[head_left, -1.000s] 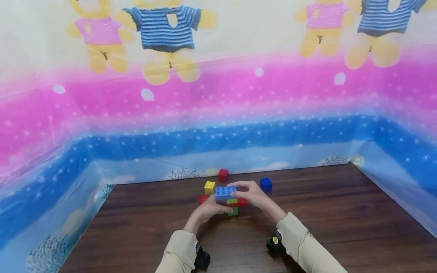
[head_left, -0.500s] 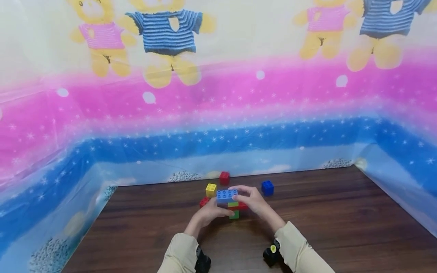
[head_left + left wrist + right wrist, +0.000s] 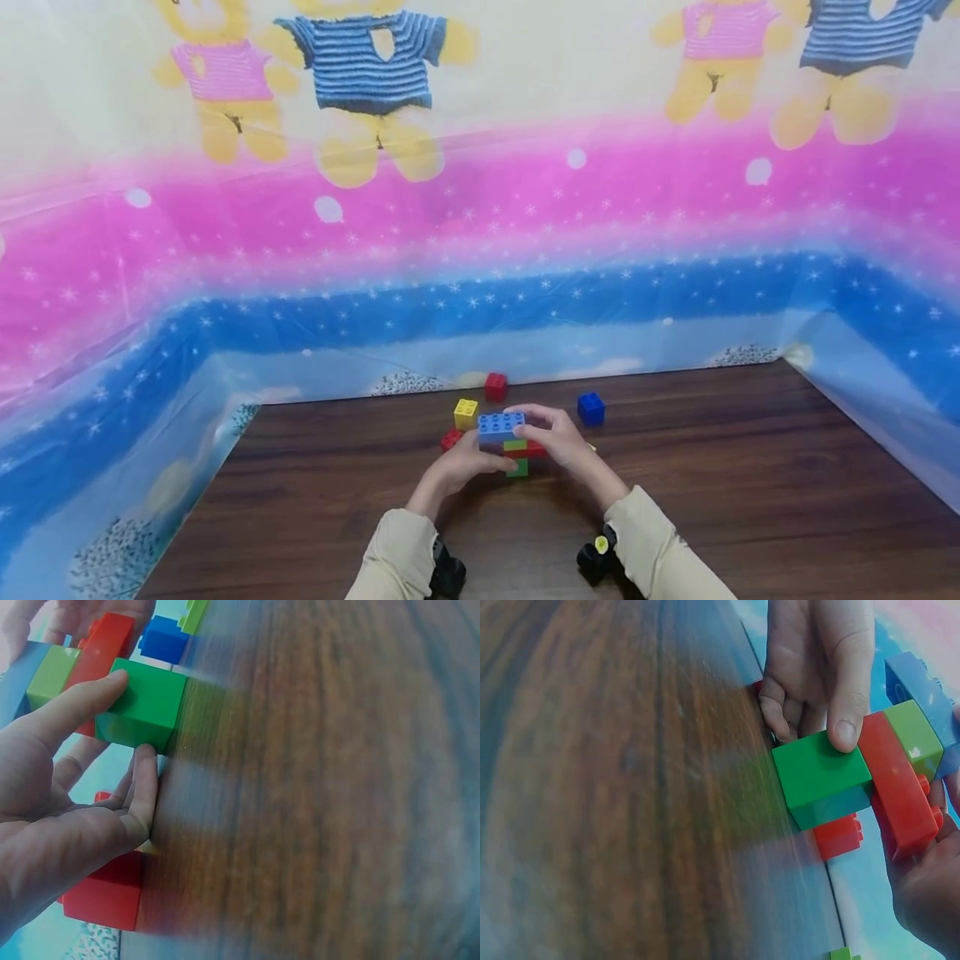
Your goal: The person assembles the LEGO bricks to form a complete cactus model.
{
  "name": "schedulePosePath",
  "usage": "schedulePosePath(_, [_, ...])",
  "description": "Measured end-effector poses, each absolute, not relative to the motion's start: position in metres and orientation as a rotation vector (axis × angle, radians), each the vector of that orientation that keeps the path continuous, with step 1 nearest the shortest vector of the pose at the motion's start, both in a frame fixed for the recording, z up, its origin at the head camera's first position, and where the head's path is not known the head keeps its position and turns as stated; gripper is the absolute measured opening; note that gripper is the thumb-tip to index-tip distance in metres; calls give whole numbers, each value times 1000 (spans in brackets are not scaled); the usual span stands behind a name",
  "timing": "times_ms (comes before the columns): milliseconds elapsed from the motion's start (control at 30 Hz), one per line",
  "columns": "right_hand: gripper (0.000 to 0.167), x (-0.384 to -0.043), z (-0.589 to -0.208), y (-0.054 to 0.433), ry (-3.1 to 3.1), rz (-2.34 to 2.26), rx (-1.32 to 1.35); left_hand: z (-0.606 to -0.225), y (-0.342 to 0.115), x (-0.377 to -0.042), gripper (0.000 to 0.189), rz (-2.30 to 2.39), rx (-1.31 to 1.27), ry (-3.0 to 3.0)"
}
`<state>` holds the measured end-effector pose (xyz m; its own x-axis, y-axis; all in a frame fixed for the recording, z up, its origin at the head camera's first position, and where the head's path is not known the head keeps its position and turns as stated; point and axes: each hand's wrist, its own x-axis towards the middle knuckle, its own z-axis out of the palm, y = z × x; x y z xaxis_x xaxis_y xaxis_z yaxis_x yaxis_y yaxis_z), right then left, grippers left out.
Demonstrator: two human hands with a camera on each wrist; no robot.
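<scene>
A small tower of toy building bricks stands between my hands. Its bottom is a green brick [image 3: 146,705], then a long red brick [image 3: 900,784], then a light green brick [image 3: 915,739]. A long light blue brick [image 3: 498,427] lies across the top and juts out to the left in the head view. My left hand [image 3: 455,468] holds the green brick at the base, its thumb pressed on the near face. My right hand [image 3: 558,437] grips the light blue brick's right end, with the thumb on its near side. Part of the red brick is behind the right hand.
Behind the tower are a yellow brick [image 3: 466,413] and a red brick [image 3: 496,387]. Another red brick [image 3: 452,440] sits by the left hand. A dark blue brick [image 3: 591,408] stands at the right. Patterned cloth [image 3: 525,342] borders the brown table [image 3: 712,467] at the back.
The head view shifts slightly. Both hands keep their hold on the tower, and the bricks stay in the same arrangement. A pale brick edge now shows beside the right wrist.
</scene>
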<state>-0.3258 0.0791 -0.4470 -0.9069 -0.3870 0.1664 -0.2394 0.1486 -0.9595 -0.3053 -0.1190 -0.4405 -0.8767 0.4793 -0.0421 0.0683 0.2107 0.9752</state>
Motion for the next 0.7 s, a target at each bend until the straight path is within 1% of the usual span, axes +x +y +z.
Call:
schedulePosePath(433, [38,-326,-447,75,2299,-1870,-561,-443,-122,-306,56,1715,491,2147])
schedulePosePath(700, [38,-326,-446,78,2319,-1836,-592,-444,-120,-304,57,1723,460,2149])
